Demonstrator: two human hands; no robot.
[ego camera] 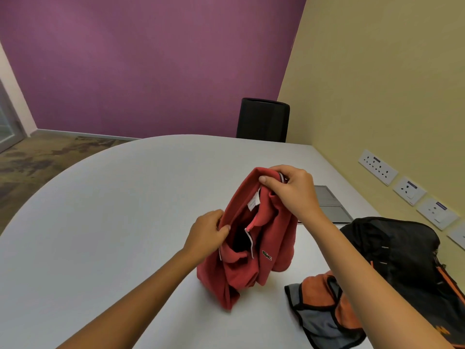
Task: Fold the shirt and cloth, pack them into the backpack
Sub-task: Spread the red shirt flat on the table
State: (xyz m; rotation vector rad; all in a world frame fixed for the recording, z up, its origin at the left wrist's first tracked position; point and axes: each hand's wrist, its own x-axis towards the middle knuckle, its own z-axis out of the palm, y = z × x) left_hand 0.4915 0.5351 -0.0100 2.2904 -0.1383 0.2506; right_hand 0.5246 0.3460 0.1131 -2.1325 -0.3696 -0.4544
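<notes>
Bunched orange-grey cloth (324, 303), soft red shirt (251, 248) in both hands' grip

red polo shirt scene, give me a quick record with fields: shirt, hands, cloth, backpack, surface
shirt: red polo shirt with a white collar label, held up, its lower end touching the table
left hand: left hand pinches the shirt's near edge
right hand: right hand grips its top
cloth: orange and grey cloth lying crumpled, unfolded
backpack: black backpack at the right
surface: white table
</notes>
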